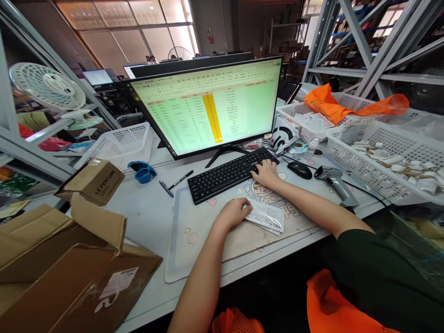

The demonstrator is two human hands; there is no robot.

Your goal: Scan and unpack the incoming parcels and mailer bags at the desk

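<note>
My left hand (pixel 233 213) rests on the desk mat (pixel 194 231), its fingers curled over the edge of a small clear packet with printed text (pixel 267 216). My right hand (pixel 265 173) lies on the right end of the black keyboard (pixel 225 175), fingers bent down onto the keys. Behind the keyboard a wide monitor (pixel 208 104) shows a green spreadsheet with a yellow column.
A black mouse (pixel 300 169) and a grey barcode scanner (pixel 335 181) lie right of the keyboard. White baskets (pixel 378 157) with small items and orange cloth stand at right. Open cardboard boxes (pixel 69 263) fill the left front. A pen (pixel 180 179), blue tape dispenser (pixel 143 172) and fan (pixel 48 88) sit left.
</note>
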